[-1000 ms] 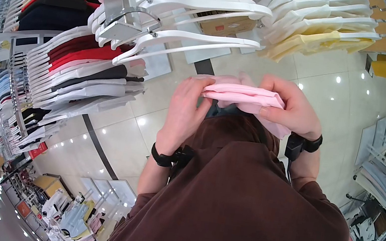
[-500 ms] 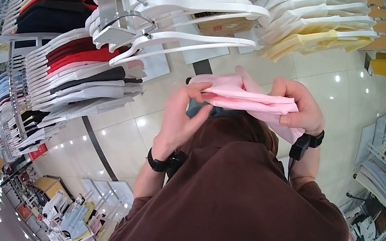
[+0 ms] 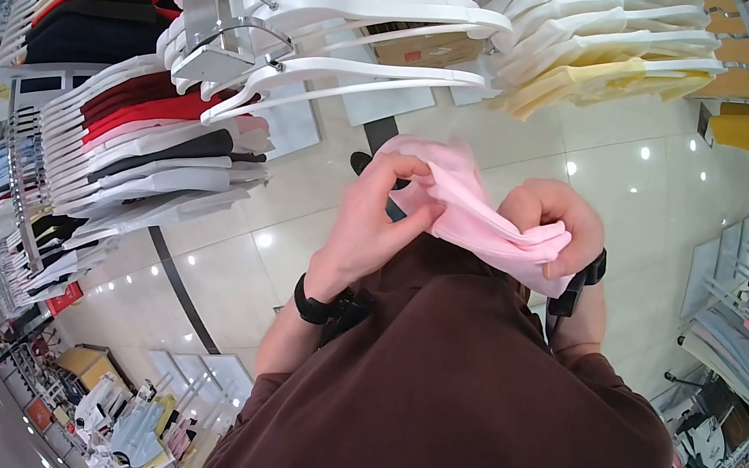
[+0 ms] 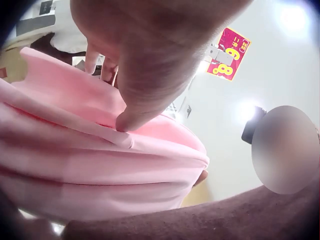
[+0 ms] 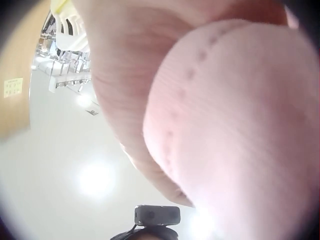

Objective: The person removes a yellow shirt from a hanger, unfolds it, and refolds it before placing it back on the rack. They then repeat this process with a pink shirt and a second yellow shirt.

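Note:
A pink garment [image 3: 471,212] of soft cloth is stretched between both hands in front of the brown shirt [image 3: 447,393]. My left hand [image 3: 364,223] holds its left part, index finger at the upper edge and thumb at the lower. In the left wrist view, the thumb of that hand [image 4: 155,65] reaches into the garment's opening [image 4: 100,165], with fingers behind the far layer. My right hand [image 3: 573,228] grips the bunched right end between thumb and curled fingers. A stitched seam runs along the cloth [image 5: 240,125] in the right wrist view.
White hangers [image 3: 360,75] hang on a metal rail [image 3: 212,22] ahead. Cream and yellow garments [image 3: 605,75] hang at the upper right, with red, black and white ones [image 3: 156,131] on the left. Pale tiled floor [image 3: 254,254] lies below.
The garment has tilted from level to sloping down rightward, and its left opening has widened. My left fingers have shifted along its edge; the right hand has turned and bunched its end.

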Action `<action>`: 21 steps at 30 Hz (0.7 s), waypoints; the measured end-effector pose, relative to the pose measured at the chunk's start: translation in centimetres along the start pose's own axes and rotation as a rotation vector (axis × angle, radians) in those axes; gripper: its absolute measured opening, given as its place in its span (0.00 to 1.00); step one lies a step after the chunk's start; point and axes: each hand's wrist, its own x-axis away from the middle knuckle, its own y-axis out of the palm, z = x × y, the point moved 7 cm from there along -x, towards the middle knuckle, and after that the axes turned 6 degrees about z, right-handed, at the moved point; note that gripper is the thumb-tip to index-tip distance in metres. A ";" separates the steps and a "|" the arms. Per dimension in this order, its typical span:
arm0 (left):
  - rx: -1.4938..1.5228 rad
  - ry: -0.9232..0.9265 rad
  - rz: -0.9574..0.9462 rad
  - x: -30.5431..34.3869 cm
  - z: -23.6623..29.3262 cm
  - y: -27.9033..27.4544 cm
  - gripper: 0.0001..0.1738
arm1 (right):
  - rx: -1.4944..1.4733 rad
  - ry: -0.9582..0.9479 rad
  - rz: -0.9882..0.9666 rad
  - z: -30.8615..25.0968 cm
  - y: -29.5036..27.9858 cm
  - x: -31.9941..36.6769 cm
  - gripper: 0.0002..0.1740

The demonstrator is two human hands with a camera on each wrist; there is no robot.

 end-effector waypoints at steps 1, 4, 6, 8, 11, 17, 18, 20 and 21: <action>0.003 0.000 -0.001 0.1 -0.1 0.0 0.24 | -0.015 -0.017 -0.017 0.4 -0.1 0.1 0.26; 0.134 -0.097 -0.088 0.5 -0.5 0.2 0.21 | -0.135 -0.147 -0.024 0.5 -0.3 0.3 0.24; 0.376 -0.176 -0.136 0.9 0.0 0.2 0.20 | -0.216 -0.168 0.000 0.6 -0.5 0.7 0.22; 0.404 -0.135 -0.136 1.2 -1.8 -0.5 0.20 | -0.264 -0.150 0.020 0.7 -0.7 0.8 0.22; 0.397 -0.124 -0.127 1.6 -2.4 -1.5 0.19 | -0.349 -0.133 0.010 0.8 -0.8 0.8 0.21; 0.320 -0.137 -0.114 2.0 -1.3 -2.1 0.16 | -0.363 -0.146 -0.047 0.8 -0.6 0.5 0.26; 0.271 -0.117 -0.079 1.9 -1.0 -2.4 0.16 | -0.365 -0.140 -0.028 0.9 -0.6 0.5 0.26; 0.195 -0.050 -0.101 1.6 -0.3 -2.5 0.15 | -0.366 -0.133 -0.008 0.9 -0.6 0.6 0.26; 0.117 0.016 -0.122 1.5 0.2 -2.5 0.14 | -0.368 -0.131 -0.002 0.9 -0.6 0.5 0.25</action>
